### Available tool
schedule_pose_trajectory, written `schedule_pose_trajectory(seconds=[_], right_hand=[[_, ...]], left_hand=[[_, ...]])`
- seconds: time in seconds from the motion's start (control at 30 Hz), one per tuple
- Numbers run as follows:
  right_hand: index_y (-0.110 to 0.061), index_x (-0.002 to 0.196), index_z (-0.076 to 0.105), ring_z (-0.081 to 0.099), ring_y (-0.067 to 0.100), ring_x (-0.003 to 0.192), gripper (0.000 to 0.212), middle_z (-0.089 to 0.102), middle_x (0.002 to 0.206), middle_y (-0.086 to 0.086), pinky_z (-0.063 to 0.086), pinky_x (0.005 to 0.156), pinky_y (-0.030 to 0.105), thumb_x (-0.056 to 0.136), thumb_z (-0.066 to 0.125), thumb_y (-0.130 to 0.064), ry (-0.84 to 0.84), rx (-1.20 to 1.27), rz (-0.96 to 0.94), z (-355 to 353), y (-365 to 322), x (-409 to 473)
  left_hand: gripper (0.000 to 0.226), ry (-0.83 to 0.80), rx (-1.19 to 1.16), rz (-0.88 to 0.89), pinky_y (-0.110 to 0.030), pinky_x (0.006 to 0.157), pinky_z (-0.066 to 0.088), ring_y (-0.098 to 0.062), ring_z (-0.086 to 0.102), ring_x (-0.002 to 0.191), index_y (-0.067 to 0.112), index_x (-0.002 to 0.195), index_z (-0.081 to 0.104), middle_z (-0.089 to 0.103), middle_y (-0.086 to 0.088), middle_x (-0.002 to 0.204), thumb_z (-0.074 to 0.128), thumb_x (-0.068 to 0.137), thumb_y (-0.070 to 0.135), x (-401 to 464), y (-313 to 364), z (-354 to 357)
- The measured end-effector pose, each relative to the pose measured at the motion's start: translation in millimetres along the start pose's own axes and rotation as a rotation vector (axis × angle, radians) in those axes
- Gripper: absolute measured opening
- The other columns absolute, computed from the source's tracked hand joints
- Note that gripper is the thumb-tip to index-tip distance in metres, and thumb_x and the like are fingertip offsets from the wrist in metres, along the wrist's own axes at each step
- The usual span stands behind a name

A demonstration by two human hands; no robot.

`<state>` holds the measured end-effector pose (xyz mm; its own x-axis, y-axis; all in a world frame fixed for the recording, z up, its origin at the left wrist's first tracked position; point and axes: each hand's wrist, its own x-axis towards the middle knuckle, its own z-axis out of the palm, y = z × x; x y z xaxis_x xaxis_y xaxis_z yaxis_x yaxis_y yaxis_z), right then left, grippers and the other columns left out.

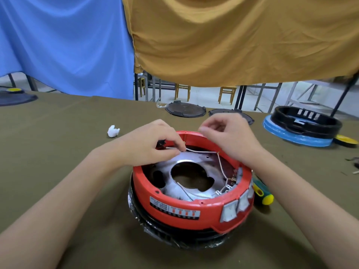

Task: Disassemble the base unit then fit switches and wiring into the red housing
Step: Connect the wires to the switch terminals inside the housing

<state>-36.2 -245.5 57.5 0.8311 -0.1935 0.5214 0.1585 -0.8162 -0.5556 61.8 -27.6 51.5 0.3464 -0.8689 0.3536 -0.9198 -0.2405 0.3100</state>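
Pinching a white wire over the red housing, left hand.

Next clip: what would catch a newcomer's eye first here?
The red housing sits front and centre on the olive table cover, open side up, with white switches on its near right wall. Above its far rim, the left hand pinches a thin white wire while the right hand hovers curled beside it. Blue and mustard cloths hang behind.
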Motion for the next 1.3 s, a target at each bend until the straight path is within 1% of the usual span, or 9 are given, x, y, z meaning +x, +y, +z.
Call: schedule_pose_trajectory(seconds=[0.13,0.27,0.5,0.67,0.8,0.97,1.13,1.23,1.3], right_hand=[[-0.026,0.088,0.074,0.062,0.001,0.074,0.004,0.071,0.081,-0.01,0.046,0.071,0.02,0.086,0.071,-0.026,0.081,0.139,0.162,-17,14,-2],[-0.029,0.116,0.062,0.064,0.006,0.093,0.038,0.063,0.105,-0.01,0.05,0.077,0.023,0.081,0.077,-0.03,-0.229,0.057,0.298,-17,19,-9],[-0.03,0.11,0.06,0.071,0.016,0.056,0.038,0.07,0.095,-0.003,0.051,0.047,0.022,0.078,0.078,-0.016,-0.347,-0.003,0.426,-9,18,-8],[-0.03,0.108,0.06,0.073,0.021,0.065,0.027,0.072,0.095,-0.002,0.057,0.053,0.026,0.085,0.073,-0.024,-0.338,0.083,0.447,-11,17,-13],[-0.027,0.115,0.059,0.073,0.022,0.067,0.03,0.076,0.09,0.003,0.06,0.059,0.034,0.087,0.071,-0.026,-0.48,0.188,0.515,-22,17,-13],[-0.03,0.122,0.056,0.073,0.018,0.077,0.041,0.07,0.102,-0.003,0.06,0.065,0.032,0.086,0.068,-0.013,-0.478,0.219,0.463,-29,14,-10],[-0.038,0.12,0.057,0.067,0.006,0.091,0.039,0.062,0.11,-0.011,0.055,0.071,0.023,0.085,0.071,-0.03,-0.292,0.207,0.34,-22,12,-10],[-0.036,0.124,0.054,0.062,0.001,0.094,0.043,0.058,0.115,-0.013,0.053,0.068,0.02,0.085,0.07,-0.029,-0.339,0.079,0.278,-20,9,-12],[-0.037,0.126,0.051,0.066,0.006,0.093,0.047,0.056,0.116,-0.012,0.058,0.071,0.026,0.085,0.07,-0.025,-0.402,0.099,0.326,-23,8,-12]], left_hand=[[0.024,-0.013,0.03,-0.017,-0.026,0.101,0.041,-0.001,0.047,0.117,0.04,0.113,0.071,0.064,0.032,0.107,0.063,0.094,0.028,0,3,-1],[0.025,-0.163,0.097,-0.061,-0.02,0.106,0.032,-0.001,0.037,0.121,0.042,0.119,0.068,0.059,0.031,0.115,0.058,0.097,0.039,0,5,1],[0.031,-0.265,0.245,-0.144,-0.032,0.109,0.032,-0.003,0.024,0.123,0.04,0.126,0.066,0.046,0.018,0.127,0.048,0.102,0.036,2,12,4],[0.021,0.056,0.078,-0.089,-0.029,0.103,0.035,-0.011,0.039,0.117,0.031,0.109,0.073,0.053,0.009,0.119,0.062,0.094,0.02,0,13,0],[0.038,0.128,-0.008,-0.386,-0.03,0.101,0.039,-0.013,0.048,0.121,0.029,0.132,0.055,0.047,0.005,0.13,0.061,0.094,0.024,1,7,-3],[0.02,0.109,-0.12,-0.598,-0.032,0.085,0.052,-0.011,0.065,0.092,0.027,0.107,0.07,0.069,0.013,0.092,0.066,0.089,0.02,-2,2,-10],[0.02,0.214,0.129,-0.694,-0.038,0.09,0.051,-0.015,0.062,0.094,0.028,0.1,0.068,0.067,0.014,0.096,0.066,0.081,0.031,-3,1,-10],[0.012,0.14,-0.001,-0.77,-0.026,0.057,0.054,-0.016,0.07,0.073,0.03,0.091,0.066,0.073,0.007,0.084,0.065,0.079,0.034,-5,-4,-15],[0.013,0.117,-0.03,-0.796,-0.027,0.055,0.056,-0.018,0.071,0.066,0.029,0.086,0.065,0.074,0.005,0.075,0.064,0.082,0.042,-5,-6,-19]])
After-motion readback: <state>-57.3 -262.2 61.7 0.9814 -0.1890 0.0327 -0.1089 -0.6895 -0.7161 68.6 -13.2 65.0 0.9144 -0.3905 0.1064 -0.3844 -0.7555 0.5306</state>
